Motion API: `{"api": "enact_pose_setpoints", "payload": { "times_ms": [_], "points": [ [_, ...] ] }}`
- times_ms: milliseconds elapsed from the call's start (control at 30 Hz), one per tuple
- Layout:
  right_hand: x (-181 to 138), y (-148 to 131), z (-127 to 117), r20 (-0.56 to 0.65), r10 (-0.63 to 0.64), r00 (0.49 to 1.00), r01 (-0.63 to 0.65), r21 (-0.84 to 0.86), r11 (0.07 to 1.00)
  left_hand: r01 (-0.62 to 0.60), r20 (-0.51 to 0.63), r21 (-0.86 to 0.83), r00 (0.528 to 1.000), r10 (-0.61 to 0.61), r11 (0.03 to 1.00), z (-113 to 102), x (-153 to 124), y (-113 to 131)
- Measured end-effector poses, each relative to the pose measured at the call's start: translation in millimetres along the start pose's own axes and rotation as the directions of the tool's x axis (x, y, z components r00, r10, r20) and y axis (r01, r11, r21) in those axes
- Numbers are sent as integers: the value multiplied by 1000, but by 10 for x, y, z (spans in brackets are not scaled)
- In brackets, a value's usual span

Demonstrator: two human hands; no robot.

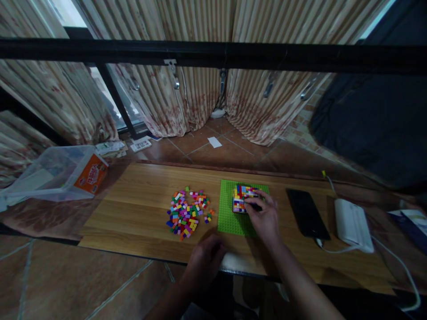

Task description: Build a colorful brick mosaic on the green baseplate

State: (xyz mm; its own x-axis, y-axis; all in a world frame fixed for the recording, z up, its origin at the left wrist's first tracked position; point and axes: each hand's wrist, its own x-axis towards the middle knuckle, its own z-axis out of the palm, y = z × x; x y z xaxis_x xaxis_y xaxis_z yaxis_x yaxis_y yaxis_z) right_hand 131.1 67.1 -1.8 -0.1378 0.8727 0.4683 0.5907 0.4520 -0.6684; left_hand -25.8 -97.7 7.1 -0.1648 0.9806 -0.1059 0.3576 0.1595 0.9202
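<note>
From the head camera, the right hand (263,218) reaches forward over the green studded baseplate (233,213), its fingers curled loosely down onto a block of stacked bricks (243,198). The fingertips touch the near right side of that block; whether they pinch a single brick cannot be told, since the hand hides the contact. The block is a squat, roughly square build of small plastic pieces in red, yellow, blue, white and pink, standing on the far half of the baseplate. The baseplate is a flat square sheet lying at the middle of the worktop (140,213).

The left hand (205,260) rests at the near edge of the worktop, fingers bent under and drawn together into a loose fist. It holds nothing that shows and lies well apart from the right hand.

Just left of the baseplate lies a loose pile of bricks (187,213), small rectangular pieces in many colours spread in a rough oval, with a few strays between the pile and the plate. The worktop is a long board with a smooth, light wood-grain finish.

To the right of the baseplate lies a black phone (307,213), flat and glossy, and right of that a white rounded power bank (352,224) with a white cable (400,266) running off toward the near right. At the far left, a clear plastic tub (50,175) with an orange label lies tilted beside the worktop. Striped, pleated curtains (200,98) hang beyond, over a brown tiled floor (227,151).
</note>
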Motion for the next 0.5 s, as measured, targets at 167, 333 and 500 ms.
{"api": "enact_pose_setpoints", "payload": {
  "times_ms": [167,333,500],
  "points": [
    [31,-32,31,-38,44,998,-43,21,999,-3,-5,15,1000,3,1000,5,-3,8],
    [-30,-10,17,-24,-68,997,68,-38,997,12,9,29,1000,-12,1000,-4,-2,21],
    [-149,7,1,7,-182,983,182,-103,978,5,17,46,1000,-6,999,-15,0,32]
  ]
}}
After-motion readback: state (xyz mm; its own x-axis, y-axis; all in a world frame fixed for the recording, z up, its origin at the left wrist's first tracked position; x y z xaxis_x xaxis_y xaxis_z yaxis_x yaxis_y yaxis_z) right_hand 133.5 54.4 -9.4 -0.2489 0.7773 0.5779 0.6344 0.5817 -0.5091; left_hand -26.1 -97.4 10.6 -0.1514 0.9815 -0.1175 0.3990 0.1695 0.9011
